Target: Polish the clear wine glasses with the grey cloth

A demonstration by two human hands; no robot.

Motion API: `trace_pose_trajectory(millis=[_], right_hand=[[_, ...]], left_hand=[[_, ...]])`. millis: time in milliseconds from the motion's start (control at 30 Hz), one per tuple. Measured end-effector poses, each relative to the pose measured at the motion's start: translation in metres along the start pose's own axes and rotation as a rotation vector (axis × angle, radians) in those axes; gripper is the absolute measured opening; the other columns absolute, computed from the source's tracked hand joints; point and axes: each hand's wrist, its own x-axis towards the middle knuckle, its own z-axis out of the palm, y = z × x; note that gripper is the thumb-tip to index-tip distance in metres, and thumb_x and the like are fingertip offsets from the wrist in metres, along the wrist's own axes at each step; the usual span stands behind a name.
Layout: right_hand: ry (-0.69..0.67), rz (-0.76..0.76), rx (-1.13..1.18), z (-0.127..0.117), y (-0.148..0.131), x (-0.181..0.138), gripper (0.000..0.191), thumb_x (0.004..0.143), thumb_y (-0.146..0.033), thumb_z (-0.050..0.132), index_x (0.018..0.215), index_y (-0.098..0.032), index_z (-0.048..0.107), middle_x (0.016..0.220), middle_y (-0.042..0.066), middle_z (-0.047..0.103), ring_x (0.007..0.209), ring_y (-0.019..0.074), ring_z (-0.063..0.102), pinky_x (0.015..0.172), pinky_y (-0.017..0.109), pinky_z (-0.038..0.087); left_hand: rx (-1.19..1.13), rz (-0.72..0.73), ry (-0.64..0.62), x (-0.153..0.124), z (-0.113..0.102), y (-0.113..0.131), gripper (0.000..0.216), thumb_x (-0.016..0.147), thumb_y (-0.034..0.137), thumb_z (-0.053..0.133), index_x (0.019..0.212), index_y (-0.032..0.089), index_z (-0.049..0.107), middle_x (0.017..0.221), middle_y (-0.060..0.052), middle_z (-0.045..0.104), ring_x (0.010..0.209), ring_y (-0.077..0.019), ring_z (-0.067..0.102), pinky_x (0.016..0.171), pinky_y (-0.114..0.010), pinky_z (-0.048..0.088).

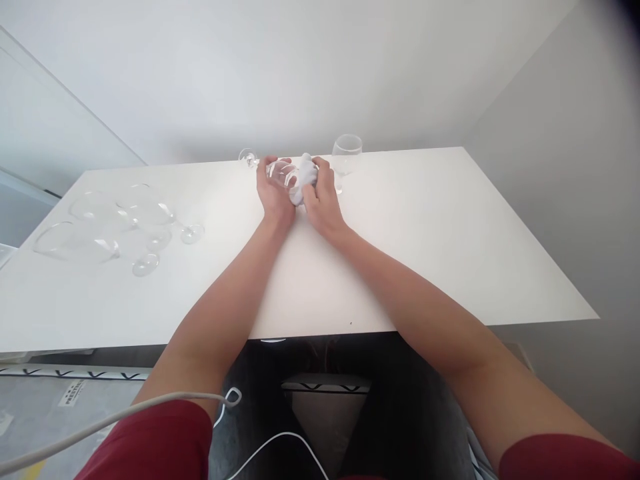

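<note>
Over the far middle of the white table point(410, 253), my left hand point(273, 193) grips a clear wine glass point(280, 172) lying sideways, its foot point(247, 158) pointing left. My right hand point(323, 197) is closed on a white cloth point(303, 177) pressed against the glass bowl. The two hands touch each other around the glass.
One upright wine glass point(346, 155) stands just right of my hands near the table's back edge. Several clear wine glasses point(115, 227) lie on their sides at the table's left. White cables point(150, 407) hang below the near edge. Walls close in behind and to the right.
</note>
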Motion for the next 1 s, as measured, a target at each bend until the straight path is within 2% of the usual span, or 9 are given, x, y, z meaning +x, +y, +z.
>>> trace_pose_trajectory(millis=[100, 200, 333, 467, 667, 800, 867, 933, 1000], right_hand=[[-0.013, -0.021, 0.049, 0.002, 0.006, 0.003, 0.047, 0.107, -0.021, 0.034, 0.153, -0.024, 0.035, 0.129, 0.009, 0.066, 0.105, 0.0172, 0.069, 0.09, 0.033, 0.059], [0.08, -0.104, 0.074, 0.0, 0.007, 0.003, 0.034, 0.106, -0.024, 0.04, 0.139, -0.024, 0.051, 0.12, 0.007, 0.067, 0.102, 0.0178, 0.068, 0.093, 0.034, 0.06], [0.126, -0.149, 0.012, -0.003, 0.001, 0.001, 0.025, 0.104, -0.026, 0.048, 0.117, -0.022, 0.069, 0.14, 0.012, 0.06, 0.118, 0.0209, 0.065, 0.106, 0.038, 0.059], [-0.041, -0.167, -0.092, -0.004, -0.008, -0.003, 0.042, 0.104, -0.028, 0.048, 0.139, -0.026, 0.071, 0.157, 0.011, 0.057, 0.129, 0.028, 0.062, 0.113, 0.047, 0.056], [-0.249, -0.287, -0.135, -0.003, -0.006, -0.002, 0.074, 0.097, -0.016, 0.04, 0.17, -0.025, 0.045, 0.179, 0.005, 0.038, 0.157, 0.0307, 0.043, 0.125, 0.052, 0.048], [-0.319, -0.252, -0.019, -0.001, 0.003, 0.003, 0.078, 0.094, -0.014, 0.037, 0.171, -0.022, 0.043, 0.178, 0.004, 0.041, 0.162, 0.0254, 0.042, 0.129, 0.05, 0.046], [-0.349, -0.18, 0.102, -0.002, 0.004, 0.002, 0.082, 0.091, -0.014, 0.04, 0.172, -0.025, 0.042, 0.171, 0.005, 0.05, 0.149, 0.0258, 0.056, 0.121, 0.049, 0.055], [-0.407, -0.069, 0.294, -0.004, 0.002, 0.0, 0.084, 0.09, -0.016, 0.043, 0.174, -0.028, 0.038, 0.154, 0.007, 0.065, 0.116, 0.0231, 0.071, 0.104, 0.047, 0.065], [-0.449, 0.031, 0.528, -0.008, -0.001, -0.004, 0.082, 0.093, -0.022, 0.045, 0.174, -0.029, 0.037, 0.128, 0.006, 0.074, 0.082, 0.018, 0.068, 0.085, 0.042, 0.069]], left_hand=[[-0.002, -0.037, 0.01, -0.006, 0.005, -0.001, 0.029, 0.106, 0.051, 0.066, 0.096, 0.024, 0.062, 0.094, -0.002, 0.068, 0.079, -0.0147, 0.073, 0.074, -0.024, 0.058], [-0.003, -0.033, 0.017, -0.006, 0.006, 0.0, 0.028, 0.107, 0.048, 0.063, 0.093, 0.024, 0.06, 0.089, -0.001, 0.064, 0.073, -0.0129, 0.069, 0.07, -0.023, 0.056], [0.009, -0.025, -0.052, -0.006, 0.005, 0.001, 0.03, 0.11, 0.047, 0.06, 0.09, 0.023, 0.058, 0.086, 0.0, 0.063, 0.072, -0.0133, 0.067, 0.069, -0.025, 0.054], [-0.087, -0.014, -0.106, -0.005, 0.002, 0.003, 0.036, 0.115, 0.047, 0.045, 0.091, 0.024, 0.058, 0.084, 0.0, 0.065, 0.077, -0.0147, 0.067, 0.076, -0.029, 0.055], [-0.129, 0.009, -0.155, -0.002, -0.002, 0.006, 0.045, 0.116, 0.056, 0.04, 0.089, 0.025, 0.059, 0.086, -0.002, 0.068, 0.081, -0.0146, 0.069, 0.076, -0.031, 0.052], [0.004, 0.011, -0.19, -0.016, 0.008, 0.005, 0.029, 0.108, 0.045, 0.062, 0.087, 0.026, 0.062, 0.093, -0.003, 0.07, 0.076, -0.0166, 0.07, 0.071, -0.031, 0.053], [0.061, -0.033, -0.156, -0.023, 0.013, 0.005, 0.029, 0.103, 0.047, 0.071, 0.084, 0.027, 0.063, 0.094, -0.004, 0.071, 0.077, -0.0191, 0.071, 0.068, -0.031, 0.054], [0.061, -0.044, -0.186, -0.028, 0.016, 0.007, 0.032, 0.104, 0.051, 0.067, 0.084, 0.026, 0.064, 0.095, -0.004, 0.07, 0.074, -0.0182, 0.07, 0.065, -0.03, 0.054], [0.029, -0.03, -0.267, -0.028, 0.017, 0.01, 0.036, 0.109, 0.051, 0.058, 0.083, 0.025, 0.064, 0.095, -0.004, 0.069, 0.069, -0.0154, 0.067, 0.066, -0.029, 0.056]])
